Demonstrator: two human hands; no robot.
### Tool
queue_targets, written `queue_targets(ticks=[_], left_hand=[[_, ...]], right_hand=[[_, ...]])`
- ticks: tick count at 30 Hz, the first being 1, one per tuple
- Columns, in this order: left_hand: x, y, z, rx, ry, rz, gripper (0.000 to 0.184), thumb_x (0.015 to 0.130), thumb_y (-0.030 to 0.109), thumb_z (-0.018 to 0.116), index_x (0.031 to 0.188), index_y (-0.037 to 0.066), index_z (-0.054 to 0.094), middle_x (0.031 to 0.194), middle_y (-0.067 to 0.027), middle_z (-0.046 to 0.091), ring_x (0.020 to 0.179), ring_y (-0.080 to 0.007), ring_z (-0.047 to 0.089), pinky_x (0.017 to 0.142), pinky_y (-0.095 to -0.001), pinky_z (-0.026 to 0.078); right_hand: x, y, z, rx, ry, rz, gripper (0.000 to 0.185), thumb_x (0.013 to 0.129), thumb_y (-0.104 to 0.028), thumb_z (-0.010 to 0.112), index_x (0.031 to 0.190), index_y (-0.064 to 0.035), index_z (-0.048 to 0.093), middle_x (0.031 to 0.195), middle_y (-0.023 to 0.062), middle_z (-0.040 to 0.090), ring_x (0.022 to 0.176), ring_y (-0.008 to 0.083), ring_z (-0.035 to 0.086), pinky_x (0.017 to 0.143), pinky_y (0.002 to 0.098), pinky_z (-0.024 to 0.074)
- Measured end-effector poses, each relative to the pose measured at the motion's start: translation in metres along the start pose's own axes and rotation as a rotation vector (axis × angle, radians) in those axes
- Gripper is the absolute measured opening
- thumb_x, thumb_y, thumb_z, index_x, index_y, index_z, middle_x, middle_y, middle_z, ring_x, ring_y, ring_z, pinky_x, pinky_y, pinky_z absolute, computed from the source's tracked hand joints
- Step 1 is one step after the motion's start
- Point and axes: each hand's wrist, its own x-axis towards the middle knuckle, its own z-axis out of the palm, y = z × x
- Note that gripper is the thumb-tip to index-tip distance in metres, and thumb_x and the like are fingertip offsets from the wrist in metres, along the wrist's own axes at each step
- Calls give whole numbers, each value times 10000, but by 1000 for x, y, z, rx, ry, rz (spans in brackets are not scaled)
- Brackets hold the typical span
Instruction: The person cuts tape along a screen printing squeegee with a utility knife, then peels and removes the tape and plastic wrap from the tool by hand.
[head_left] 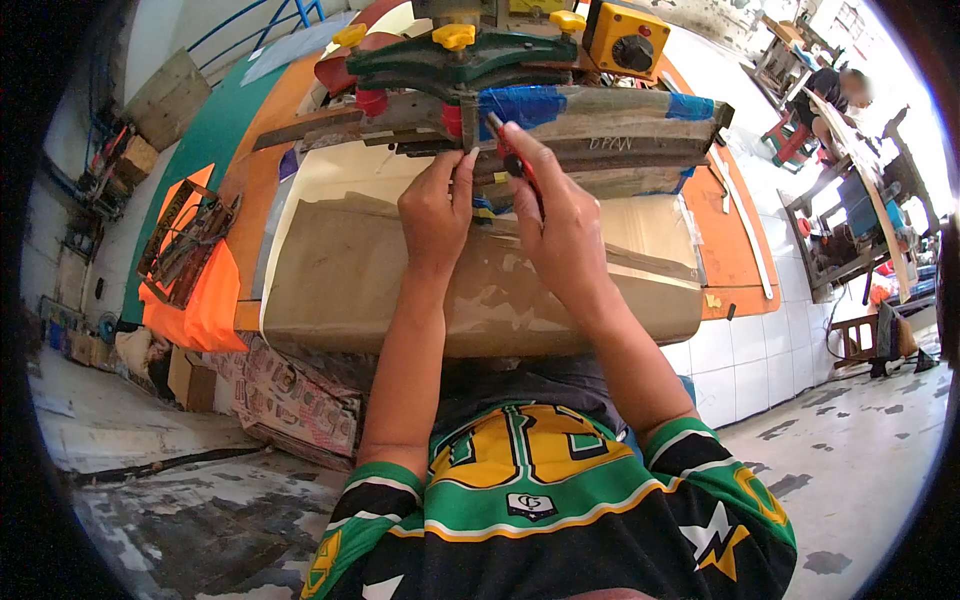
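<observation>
Two bare forearms (409, 340) reach from a green, black and yellow jersey (525, 510), across a glossy brown sheet (370, 270) whose creases catch the light; it overlaps a smooth cream sheet (330, 170) on the orange-topped bench (740, 250), perhaps to shield that surface. Beyond its near edge, the right hand (565, 215) has its grip clamped around a slim red-and-black handled tool (526, 172), tilted so that its dark tip points up and away, probably for close control. Beside it, the left hand (437, 205) brings thumb and fingertips close together at the lower edge of a long grey-brown block (630, 130), seemingly to steady something small; I cannot tell whether that grip is closed on anything. The block lies crosswise just ahead of both hands, its scuffed, ridged face bearing handwritten letters and patches of crinkled blue tape, likely there to hold or protect parts of it. Just past it, a dark green metal bar (500, 58) with lobed yellow knobs (454, 37) spans the work, apparently for clamping. Next to that stands a boxy yellow control housing (625, 40) with a round black dial. Far right, another person (830, 100) sits by a wooden bench (855, 150).
</observation>
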Motion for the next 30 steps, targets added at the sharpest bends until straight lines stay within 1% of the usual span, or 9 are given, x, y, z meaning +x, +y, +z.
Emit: queue_targets(ticks=[4, 6, 12, 18, 22, 25, 27, 28, 30], left_hand=[[1, -1, 0, 29, -10, -2, 148, 1007, 173, 669, 988, 30, 701, 835, -164, 723, 718, -334, 716, 619, -409, 550], [2, 3, -2, 30, -13, -2, 140, 1007, 166, 667, 984, 32, 702, 835, -165, 721, 719, -335, 715, 621, -409, 549], [2, 4, -3, -47, -9, -17, 122, 998, 144, 668, 980, 27, 700, 826, -172, 712, 721, -335, 713, 624, -404, 549], [2, 5, -3, -47, -30, -65, 131, 998, 147, 669, 988, 22, 704, 830, -170, 722, 724, -323, 723, 630, -402, 550], [1, 5, -3, -44, 0, -41, 177, 1023, 168, 639, 978, 10, 705, 830, -181, 725, 712, -323, 724, 611, -397, 544], [2, 5, -4, -34, 20, -35, 219, 1045, 187, 610, 970, 6, 706, 808, -181, 716, 690, -320, 716, 592, -390, 535], [2, 8, -8, -41, 2, -61, 240, 1056, 197, 595, 968, 4, 707, 789, -175, 709, 677, -318, 709, 588, -387, 530], [3, 10, -10, -30, -26, -91, 256, 1063, 209, 589, 970, 2, 707, 770, -169, 697, 667, -314, 699, 590, -384, 527], [3, 11, -10, -19, -55, -120, 272, 1070, 221, 582, 973, 1, 708, 751, -163, 686, 658, -310, 688, 593, -382, 524]], right_hand=[[13, -5, -1, -21, 23, -16, 553, 992, -94, 611, 1517, -205, 479, 1058, 217, 720, 920, 440, 702, 762, 528, 551], [16, -12, -1, -65, -69, 115, 506, 999, -34, 593, 1486, -163, 535, 1183, 229, 715, 1015, 420, 714, 830, 452, 554], [8, -13, 7, -154, -100, 154, 526, 999, -43, 598, 1499, -182, 520, 1161, 222, 717, 1009, 431, 701, 808, 482, 544], [6, -12, 8, -154, -87, 133, 548, 991, -23, 600, 1507, -182, 510, 1146, 225, 716, 994, 432, 699, 795, 481, 543], [-6, -4, 11, -175, -108, 124, 557, 986, -21, 604, 1510, -186, 506, 1136, 237, 714, 1005, 438, 694, 802, 483, 542], [-13, -2, 10, -144, -154, 188, 546, 983, -19, 604, 1498, -179, 516, 1130, 245, 713, 1005, 446, 693, 817, 489, 542], [-17, 4, 9, -134, -129, 93, 498, 1008, -96, 588, 1489, -193, 500, 961, 219, 713, 815, 438, 692, 691, 517, 550], [-17, 5, 7, -134, -126, 94, 498, 1008, -96, 588, 1489, -193, 500, 961, 219, 713, 815, 438, 692, 691, 517, 550], [-16, 5, 2, 99, -102, 63, 457, 997, -93, 626, 1438, -168, 532, 933, 201, 712, 779, 369, 716, 696, 480, 547]])
